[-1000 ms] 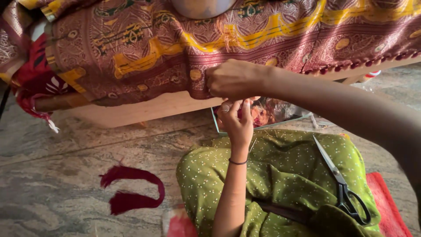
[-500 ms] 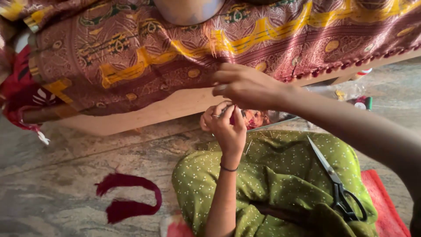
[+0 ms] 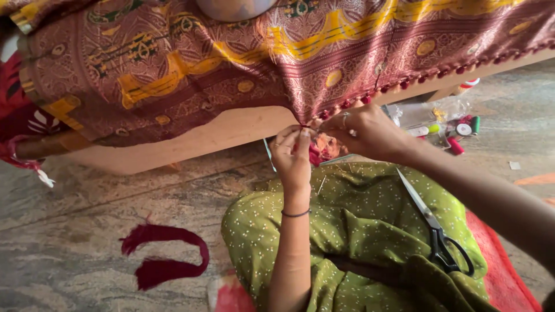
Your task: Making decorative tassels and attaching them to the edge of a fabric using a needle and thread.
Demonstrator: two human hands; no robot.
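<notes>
Maroon tassel thread sat pinched in our left hand, while our right hand gripped the patterned cloth's fringed edge; scissors lay on our lap.

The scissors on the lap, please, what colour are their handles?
Black handles on the scissors, seen in the head view.

Clear plastic bag on floor, upper right.
</notes>
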